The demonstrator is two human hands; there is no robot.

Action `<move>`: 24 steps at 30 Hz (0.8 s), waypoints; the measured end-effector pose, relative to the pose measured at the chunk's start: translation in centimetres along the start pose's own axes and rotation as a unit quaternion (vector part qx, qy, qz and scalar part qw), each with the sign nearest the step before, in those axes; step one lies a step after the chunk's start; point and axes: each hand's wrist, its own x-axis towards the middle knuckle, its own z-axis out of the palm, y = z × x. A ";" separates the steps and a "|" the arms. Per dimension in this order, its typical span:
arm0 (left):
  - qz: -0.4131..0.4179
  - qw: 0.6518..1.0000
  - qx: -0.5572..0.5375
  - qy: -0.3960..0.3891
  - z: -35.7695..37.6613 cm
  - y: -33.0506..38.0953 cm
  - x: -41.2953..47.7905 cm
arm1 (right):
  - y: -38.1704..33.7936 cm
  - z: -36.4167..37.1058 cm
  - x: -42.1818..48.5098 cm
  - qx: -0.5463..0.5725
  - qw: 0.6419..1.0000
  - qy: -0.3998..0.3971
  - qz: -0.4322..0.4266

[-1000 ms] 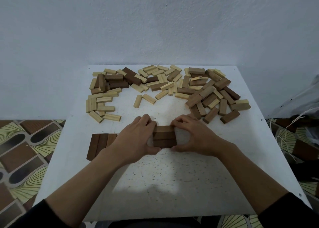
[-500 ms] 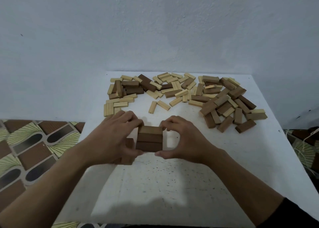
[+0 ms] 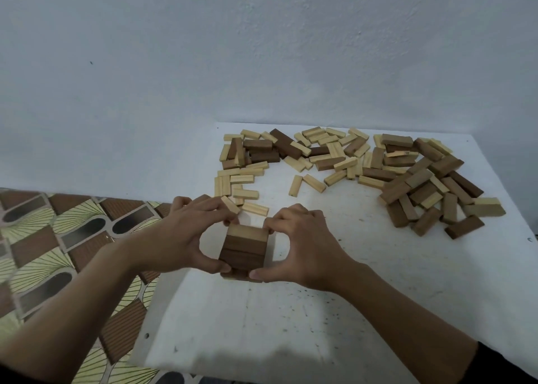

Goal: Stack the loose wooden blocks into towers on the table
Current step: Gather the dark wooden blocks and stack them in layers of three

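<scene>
Both left hand (image 3: 180,238) and right hand (image 3: 305,247) grip the block layer (image 3: 244,247) — now shifted left, over lower blocks (image 3: 236,276).

- On the white square table (image 3: 320,325), near its left edge, stands the short stack of brown rectangular wooden blocks (image 3: 244,249).
- Behind it, along the far edge, lie the loose brown and pale wooden blocks (image 3: 349,162).

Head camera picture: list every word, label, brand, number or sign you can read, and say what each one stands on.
None: no words, labels, brands, numbers or signs can be read anywhere.
The stack of blocks, gripped by the left hand and right hand: bare wood grain only.
The loose blocks: plain faces, no print visible.
The table and wall: specks only, no writing.
The floor tiles: pattern, no lettering.
</scene>
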 end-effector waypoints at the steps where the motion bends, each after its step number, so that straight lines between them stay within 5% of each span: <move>1: -0.002 1.000 -0.006 0.001 0.2 0.0 0.0 | 0.0 0.1 -0.1 0.001 1.000 -0.001 0.004; 24: -0.030 0.997 -0.068 0.029 2.7 -0.9 -0.9 | 0.1 1.7 -1.0 -0.017 1.000 0.008 -0.007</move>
